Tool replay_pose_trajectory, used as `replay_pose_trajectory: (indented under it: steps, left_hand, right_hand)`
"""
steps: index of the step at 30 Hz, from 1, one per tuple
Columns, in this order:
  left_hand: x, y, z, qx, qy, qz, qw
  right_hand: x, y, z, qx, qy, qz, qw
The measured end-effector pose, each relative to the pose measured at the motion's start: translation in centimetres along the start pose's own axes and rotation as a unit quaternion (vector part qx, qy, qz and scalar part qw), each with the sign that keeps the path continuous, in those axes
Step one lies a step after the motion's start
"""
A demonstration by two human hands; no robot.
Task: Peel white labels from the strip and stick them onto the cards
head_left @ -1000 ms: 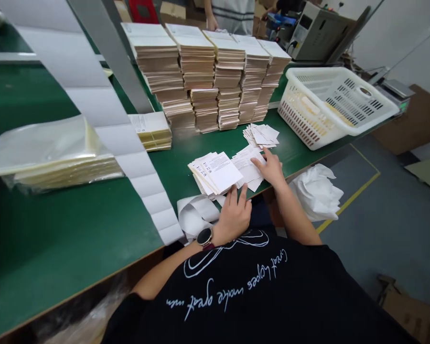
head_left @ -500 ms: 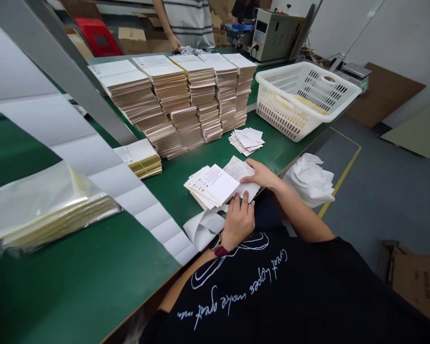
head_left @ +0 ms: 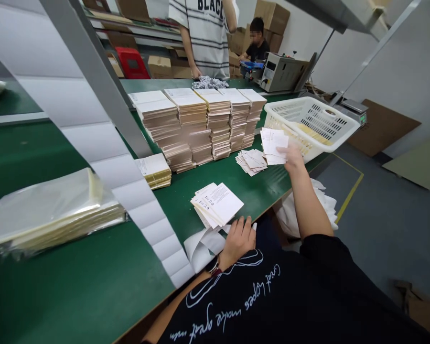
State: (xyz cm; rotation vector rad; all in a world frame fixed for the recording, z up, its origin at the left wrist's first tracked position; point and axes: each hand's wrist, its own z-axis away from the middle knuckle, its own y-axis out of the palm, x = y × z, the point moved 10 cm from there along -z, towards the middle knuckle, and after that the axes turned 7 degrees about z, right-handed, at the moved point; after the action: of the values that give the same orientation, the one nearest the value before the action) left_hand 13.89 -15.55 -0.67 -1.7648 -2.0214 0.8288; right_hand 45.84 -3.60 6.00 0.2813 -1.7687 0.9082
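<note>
My right hand (head_left: 292, 157) is raised over the green table (head_left: 75, 282), gripping a small stack of white printed cards (head_left: 274, 143) just above a loose pile of similar cards (head_left: 252, 161). My left hand (head_left: 238, 239), with a watch on the wrist, rests fingers spread at the table's front edge. It lies just below a fanned stack of white printed leaflets (head_left: 217, 204) and on a curled strip of white label backing (head_left: 200, 246).
Tall stacks of brown-edged booklets (head_left: 200, 119) fill the back of the table. A white plastic basket (head_left: 310, 122) stands at right. A plastic-wrapped bundle (head_left: 50, 215) lies at left. A white label strip (head_left: 103, 162) hangs diagonally. Two other people work behind the table.
My right hand picked up the cards lying beside the leaflets and lifted them up and away toward the loose pile near the basket. My left hand slid slightly back from the leaflets.
</note>
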Motion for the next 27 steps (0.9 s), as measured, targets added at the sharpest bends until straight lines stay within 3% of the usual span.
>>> replay_pose_trajectory:
  steps: [3, 7, 11, 15, 19, 22, 25, 27]
  left_hand:
    - [0.1, 0.2, 0.1, -0.018, -0.005, -0.024, 1.000]
    - [0.2, 0.2, 0.0, -0.017, -0.013, -0.062, 0.998]
    - [0.3, -0.2, -0.6, -0.007, -0.007, -0.077, 0.997]
    - [0.2, -1.2, -1.6, 0.007, -0.006, -0.062, 0.998]
    - [1.8, -1.6, -2.7, 0.027, -0.117, 0.006, 0.993]
    - [2.8, 0.2, -4.3, 0.080, -0.213, 0.032, 0.973]
    - [4.3, 4.4, -5.9, 0.203, -0.317, 0.003, 0.926]
    - [5.5, 6.5, -7.5, 0.222, -0.355, -0.012, 0.908]
  right_hand:
    - [-1.1, 1.8, -2.8, 0.009, 0.033, 0.064, 0.997]
    - [-3.8, 4.6, -3.4, 0.023, 0.074, 0.158, 0.984]
    - [-5.9, 3.8, -3.9, 0.005, 0.080, 0.221, 0.972]
    - [-7.7, 2.7, -4.5, 0.014, 0.055, 0.209, 0.976]
    - [-8.7, 2.6, -4.7, 0.022, 0.026, 0.207, 0.978]
    - [-8.3, 3.8, -4.8, 0.050, 0.012, 0.234, 0.971]
    - [-6.9, 5.8, -4.7, 0.088, -0.017, 0.258, 0.962]
    - [-5.6, 7.4, -4.3, 0.123, -0.052, 0.264, 0.955]
